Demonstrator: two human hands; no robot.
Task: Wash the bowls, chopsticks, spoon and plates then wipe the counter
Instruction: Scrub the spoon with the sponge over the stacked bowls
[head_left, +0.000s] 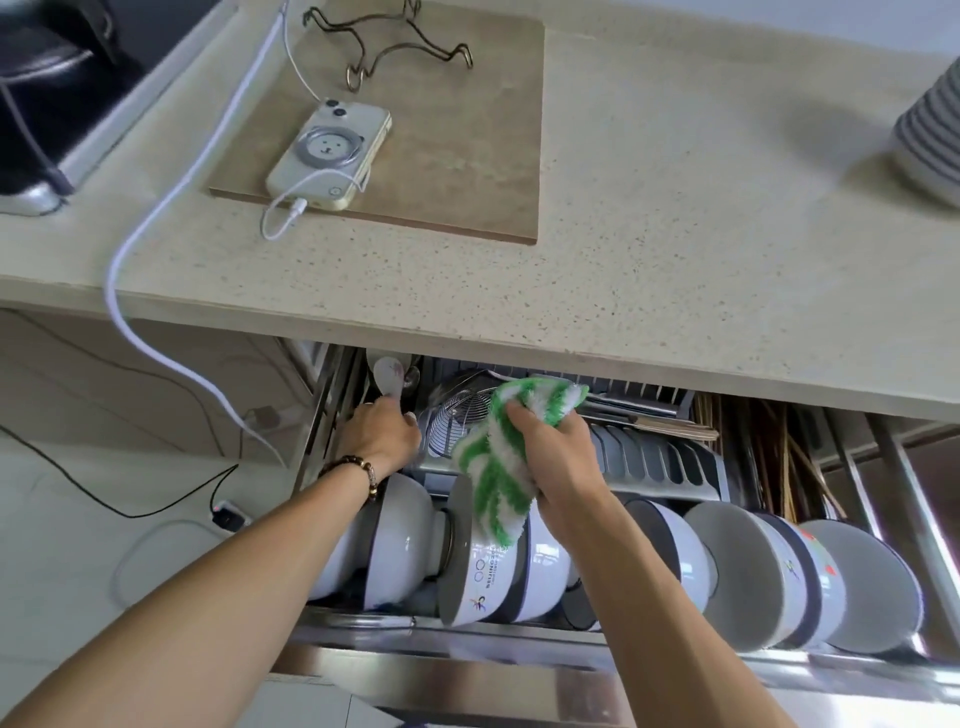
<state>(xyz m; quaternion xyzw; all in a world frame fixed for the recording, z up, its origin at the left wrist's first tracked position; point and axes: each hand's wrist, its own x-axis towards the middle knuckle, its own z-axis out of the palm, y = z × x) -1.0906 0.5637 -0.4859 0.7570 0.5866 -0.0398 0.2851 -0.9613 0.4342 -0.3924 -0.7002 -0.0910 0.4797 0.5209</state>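
Right now the spoon (387, 378) is the thing in hand: a white ceramic one, standing nearly upright at the back left corner of the pulled-out dish drawer (467, 631), bowl end up and towards the counter edge, handle running down into the left hand (382, 434). Its long axis runs roughly top to bottom in the view, away from the person, tilted only slightly. The left hand has its fingers curled round the lower part of the handle (the exact pinch is hidden behind the knuckles), and it is plainly the nearer hand, since it is already on the spoon. The right hand (558, 449) sits just to the right, over the middle of the drawer, its fingers closed on a green-and-white striped cloth (498, 462) that hangs down to the bowls (519, 561) racked on edge along the drawer's front. Judging by this, the spoon is being set into the left rear slot, so the move turns on keeping it upright and lowering it along its own axis. Chopsticks (769, 452) lie in the right rear compartment, well apart from the spoon. Above, the counter (675, 260) carries a phone (330, 156) on a board (441, 130), its cable trailing off the left edge.
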